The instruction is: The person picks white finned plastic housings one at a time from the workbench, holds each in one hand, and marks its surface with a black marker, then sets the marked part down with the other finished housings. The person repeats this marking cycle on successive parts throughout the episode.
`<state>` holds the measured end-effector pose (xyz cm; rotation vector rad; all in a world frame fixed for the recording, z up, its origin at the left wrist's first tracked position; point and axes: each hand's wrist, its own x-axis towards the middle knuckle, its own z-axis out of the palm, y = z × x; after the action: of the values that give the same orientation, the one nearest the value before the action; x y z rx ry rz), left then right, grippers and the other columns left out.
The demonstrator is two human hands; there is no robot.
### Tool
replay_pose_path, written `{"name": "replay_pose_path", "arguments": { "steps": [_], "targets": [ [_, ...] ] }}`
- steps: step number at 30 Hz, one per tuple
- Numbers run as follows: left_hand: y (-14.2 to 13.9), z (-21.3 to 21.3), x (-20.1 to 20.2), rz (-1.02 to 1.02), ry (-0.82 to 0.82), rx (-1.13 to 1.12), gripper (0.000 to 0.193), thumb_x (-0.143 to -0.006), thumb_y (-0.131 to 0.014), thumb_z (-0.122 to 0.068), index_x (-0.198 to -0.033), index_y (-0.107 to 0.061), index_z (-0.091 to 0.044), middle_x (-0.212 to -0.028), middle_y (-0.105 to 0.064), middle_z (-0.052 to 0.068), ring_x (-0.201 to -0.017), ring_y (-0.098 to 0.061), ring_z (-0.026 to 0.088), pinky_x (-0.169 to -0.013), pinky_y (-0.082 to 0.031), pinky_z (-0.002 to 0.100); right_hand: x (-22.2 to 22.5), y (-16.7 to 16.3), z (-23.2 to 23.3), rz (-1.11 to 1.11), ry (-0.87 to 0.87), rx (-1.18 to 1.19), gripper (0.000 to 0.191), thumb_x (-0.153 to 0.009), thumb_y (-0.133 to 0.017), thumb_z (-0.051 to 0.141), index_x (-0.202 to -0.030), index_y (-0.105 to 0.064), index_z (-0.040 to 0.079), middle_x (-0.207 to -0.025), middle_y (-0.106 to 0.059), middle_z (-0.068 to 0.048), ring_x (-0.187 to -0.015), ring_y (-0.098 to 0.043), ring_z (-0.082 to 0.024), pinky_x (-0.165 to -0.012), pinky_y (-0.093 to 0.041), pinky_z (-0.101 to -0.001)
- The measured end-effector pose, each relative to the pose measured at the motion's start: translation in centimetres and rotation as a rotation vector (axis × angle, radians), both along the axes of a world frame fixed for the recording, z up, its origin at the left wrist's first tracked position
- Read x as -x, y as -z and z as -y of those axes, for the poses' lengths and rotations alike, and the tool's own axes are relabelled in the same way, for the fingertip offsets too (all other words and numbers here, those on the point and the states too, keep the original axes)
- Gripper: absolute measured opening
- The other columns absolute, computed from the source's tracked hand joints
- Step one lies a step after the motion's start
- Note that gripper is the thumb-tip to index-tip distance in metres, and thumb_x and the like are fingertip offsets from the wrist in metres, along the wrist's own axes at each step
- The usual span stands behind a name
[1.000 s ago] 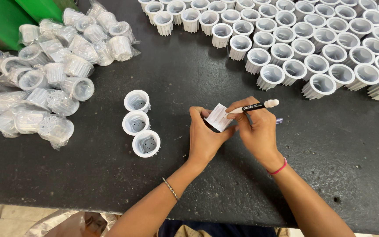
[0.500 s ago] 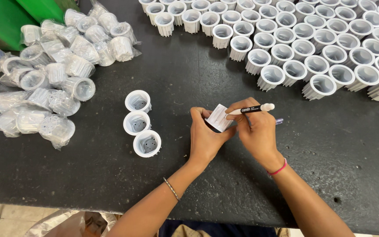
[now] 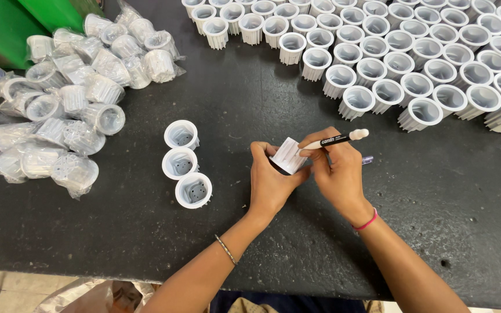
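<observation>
Cup (image 3: pixel 288 155) gripped sideways in left hand (image 3: pixel 271 182) at frame centre; right hand (image 3: pixel 337 171) pinches pen (image 3: pixel 336 139) against it, over the tabletop (image 3: pixel 250 104).

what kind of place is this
Probably a small factory or assembly workbench: rows of identical white ribbed plastic housings on a black table, more in plastic bags, and the left hand holds one housing while the right hand marks it with a pen.
</observation>
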<state>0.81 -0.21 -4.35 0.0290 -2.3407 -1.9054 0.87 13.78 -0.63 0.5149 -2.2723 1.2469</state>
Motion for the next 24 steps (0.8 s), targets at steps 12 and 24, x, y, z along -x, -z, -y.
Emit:
{"name": "replay_pose_path", "arguments": {
  "steps": [12, 24],
  "targets": [
    [0.10, -0.03, 0.08, 0.006, -0.017, -0.003, 0.072, -0.065, -0.093, -0.026, -0.105, -0.036, -0.007, -0.098, -0.062, 0.013, -0.089, -0.068, 0.023, -0.076, -0.057, 0.040, -0.07, -0.18, 0.07, -0.017, 0.007, -0.049, 0.015, -0.089, -0.065, -0.011, -0.094, -0.070, 0.003, -0.098, -0.071, -0.006, -0.083, -0.071, -0.022, -0.072, -0.054, -0.0317],
    [-0.03, 0.01, 0.06, 0.017, -0.012, 0.006, 0.072, -0.066, -0.093, -0.027, -0.105, -0.036, -0.007, -0.098, -0.063, 0.014, -0.090, -0.069, 0.023, -0.077, -0.057, 0.040, -0.12, -0.01, 0.23, -0.015, 0.018, -0.046, 0.016, -0.090, -0.064, -0.011, -0.094, -0.070, 0.003, -0.098, -0.071, -0.006, -0.084, -0.073, -0.022, -0.072, -0.055, -0.0317]
  ]
}}
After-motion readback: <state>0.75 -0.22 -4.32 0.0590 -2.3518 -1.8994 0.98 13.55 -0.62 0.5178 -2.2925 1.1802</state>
